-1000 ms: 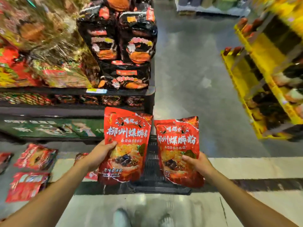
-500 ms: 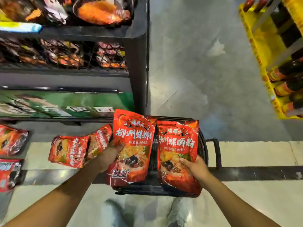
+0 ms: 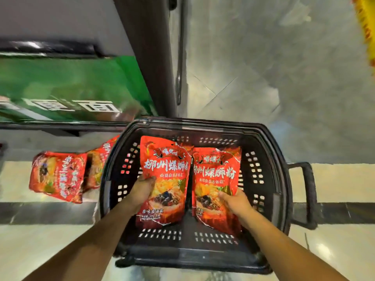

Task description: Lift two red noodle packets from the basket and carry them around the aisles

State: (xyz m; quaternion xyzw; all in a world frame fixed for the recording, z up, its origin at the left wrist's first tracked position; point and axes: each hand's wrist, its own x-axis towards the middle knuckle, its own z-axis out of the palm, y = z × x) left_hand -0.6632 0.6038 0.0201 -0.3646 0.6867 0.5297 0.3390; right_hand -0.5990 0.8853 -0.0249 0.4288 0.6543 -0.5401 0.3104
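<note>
Red noodle packets, two of them, are being held side by side over the open black shopping basket (image 3: 261, 138), which is standing on the floor (image 3: 263, 78) beside the dark shelf post (image 3: 150, 57). The left packet (image 3: 165, 171) is being gripped along its left edge by the left hand (image 3: 142, 188), thumb lying on the printed face and the other fingers hidden behind; the right packet (image 3: 218, 171) is being pinched at its lower right by the right hand (image 3: 235, 200), thumb on the front. Both packets are standing nearly upright, print facing the camera, their lower edges down inside the basket walls; whether they are touching the bottom cannot be told. Both forearms are reaching forward and downward, converging on the basket, wrists roughly straight. To do this step well, judging from the pose, each packet should be tipped flat and lowered close to the basket bottom before the fingers let go, keeping the two from overlapping the central ridge and clear of the side handle (image 3: 306, 191). Two further red packets (image 3: 58, 175) are lying on the floor left of the basket, below the green shelf panel (image 3: 71, 82).
</note>
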